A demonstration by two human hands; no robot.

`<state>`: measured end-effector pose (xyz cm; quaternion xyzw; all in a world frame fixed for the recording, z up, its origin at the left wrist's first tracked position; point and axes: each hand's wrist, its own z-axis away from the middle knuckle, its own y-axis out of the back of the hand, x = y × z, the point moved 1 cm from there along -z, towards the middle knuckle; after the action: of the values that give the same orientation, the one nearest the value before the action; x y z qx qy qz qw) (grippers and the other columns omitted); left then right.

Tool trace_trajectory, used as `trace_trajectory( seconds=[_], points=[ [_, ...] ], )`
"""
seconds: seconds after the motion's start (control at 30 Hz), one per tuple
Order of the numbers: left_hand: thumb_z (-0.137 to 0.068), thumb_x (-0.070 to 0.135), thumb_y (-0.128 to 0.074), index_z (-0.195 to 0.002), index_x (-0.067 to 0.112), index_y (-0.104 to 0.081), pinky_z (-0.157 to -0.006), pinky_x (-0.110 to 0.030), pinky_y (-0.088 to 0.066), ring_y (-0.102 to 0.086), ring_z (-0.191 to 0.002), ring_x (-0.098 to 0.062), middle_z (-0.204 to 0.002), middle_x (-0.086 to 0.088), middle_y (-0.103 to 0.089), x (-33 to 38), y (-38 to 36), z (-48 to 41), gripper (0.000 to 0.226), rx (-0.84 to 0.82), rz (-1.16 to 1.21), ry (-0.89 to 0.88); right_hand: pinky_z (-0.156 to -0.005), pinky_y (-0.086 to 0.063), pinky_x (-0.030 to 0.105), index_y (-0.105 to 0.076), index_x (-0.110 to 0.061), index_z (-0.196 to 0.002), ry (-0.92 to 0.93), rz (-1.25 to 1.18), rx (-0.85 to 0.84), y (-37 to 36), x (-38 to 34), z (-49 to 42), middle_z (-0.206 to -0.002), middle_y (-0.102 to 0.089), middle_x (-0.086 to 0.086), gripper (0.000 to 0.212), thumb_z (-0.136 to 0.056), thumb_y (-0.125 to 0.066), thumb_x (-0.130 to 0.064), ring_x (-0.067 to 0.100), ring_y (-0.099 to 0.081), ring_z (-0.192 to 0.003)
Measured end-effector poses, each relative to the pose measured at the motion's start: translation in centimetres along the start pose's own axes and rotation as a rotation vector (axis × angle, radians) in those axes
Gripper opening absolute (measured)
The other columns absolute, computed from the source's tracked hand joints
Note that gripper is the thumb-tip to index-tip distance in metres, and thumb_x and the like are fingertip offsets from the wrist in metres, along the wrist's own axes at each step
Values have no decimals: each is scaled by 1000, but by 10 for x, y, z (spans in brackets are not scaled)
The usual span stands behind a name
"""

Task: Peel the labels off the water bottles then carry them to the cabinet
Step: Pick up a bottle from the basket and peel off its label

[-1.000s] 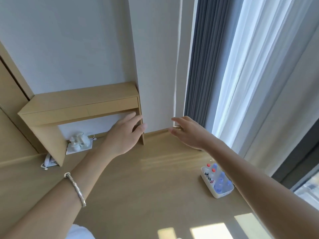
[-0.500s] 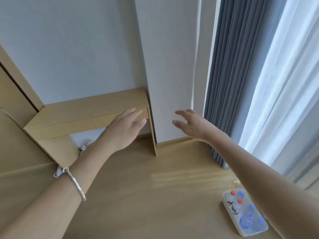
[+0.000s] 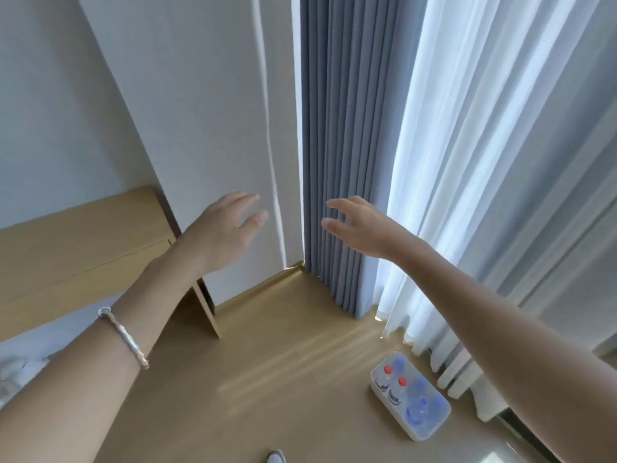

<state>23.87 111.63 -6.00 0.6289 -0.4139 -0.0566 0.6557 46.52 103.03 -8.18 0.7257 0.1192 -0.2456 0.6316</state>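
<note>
Now both arms reach out: left hand (image 3: 222, 233) and right hand (image 3: 359, 225) spread loose, holding nothing, while the water bottles (image 3: 400, 387) stand in a white bin (image 3: 430, 429) on the floor (image 3: 267, 362) by the curtain (image 3: 334, 162).

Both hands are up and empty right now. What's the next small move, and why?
Probably lower the right hand toward the white plastic bin on the wooden floor at lower right. Both it and the left hand hold nothing, fingers relaxed, and the clear water bottles with red caps stand in that bin, seemingly with labels on.
</note>
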Motion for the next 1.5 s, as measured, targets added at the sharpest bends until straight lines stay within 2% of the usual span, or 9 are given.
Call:
trace_trajectory(
  seconds=[0.13, 0.27, 0.37, 0.53, 0.73, 0.97, 1.13, 1.37, 1.5],
  points=[
    [-98, 52, -31, -149, 27, -30, -114, -38, -20, -20, -144, -12, -157, 7, -24, -7, -8, -89, 56, -101, 53, -115, -101, -37, 35, -35, -21, -145, -167, 22, 64, 19, 25, -40, -150, -35, 7, 56, -97, -43, -48, 24, -45, -129],
    [-99, 49, -34, -147, 27, -34, -114, -38, -21, -24, -143, -14, -156, 5, -28, -6, -24, -167, 53, -136, 112, -234, -93, -32, 27, -36, -22, -145, -305, 10, 148, 23, 47, -66, -149, -36, 5, 55, -97, -43, -47, 22, -43, -131],
    [-99, 48, -35, -147, 26, -35, -114, -39, -22, -24, -144, -15, -157, 3, -27, 14, -49, -204, 53, -233, 133, -327, -93, -31, 26, -35, -24, -145, -423, 26, 142, 21, 68, -58, -148, -36, 1, 56, -96, -43, -50, 19, -43, -131],
    [-97, 53, -35, -148, 28, -31, -117, -36, -20, -23, -144, -13, -157, 6, -25, 80, -95, -242, 57, -414, 196, -540, -100, -33, 33, -33, -26, -146, -698, 52, 254, 52, 103, -18, -150, -33, 0, 57, -96, -42, -51, 19, -42, -131],
    [-96, 54, -37, -147, 34, -32, -117, -32, -20, -25, -143, -9, -156, 13, -26, 148, -154, -237, 55, -575, 251, -691, -113, -23, 40, -30, -19, -149, -883, -13, 307, 67, 137, 44, -156, -27, 6, 60, -97, -46, -45, 23, -25, -142],
    [-96, 56, -34, -147, 36, -32, -113, -29, -20, -24, -142, -7, -156, 15, -24, 181, -185, -248, 54, -587, 215, -664, -113, -23, 43, -30, -21, -148, -868, -26, 303, 82, 194, 54, -155, -27, 7, 61, -95, -46, -48, 25, -24, -143],
    [-95, 57, -33, -146, 36, -33, -101, -21, -22, -37, -133, -7, -156, 16, -25, 196, -201, -254, 55, -558, 195, -606, -113, -24, 43, -30, -23, -148, -814, -49, 246, 86, 229, 48, -156, -26, 5, 61, -95, -46, -49, 24, -25, -143],
    [-95, 57, -32, -147, 37, -32, -105, -23, -21, -31, -137, -6, -156, 16, -25, 200, -233, -274, 55, -628, 124, -598, -113, -22, 39, -29, -22, -149, -844, -99, 202, 79, 259, 36, -156, -26, 4, 60, -97, -44, -47, 22, -25, -142],
    [-96, 56, -34, -146, 37, -33, -109, -27, -23, -30, -139, -6, -154, 17, -28, 208, -252, -298, 53, -699, 130, -667, -113, -22, 39, -28, -21, -149, -933, -128, 239, 78, 266, 30, -156, -23, 5, 60, -97, -44, -47, 23, -24, -143]
  ],
)
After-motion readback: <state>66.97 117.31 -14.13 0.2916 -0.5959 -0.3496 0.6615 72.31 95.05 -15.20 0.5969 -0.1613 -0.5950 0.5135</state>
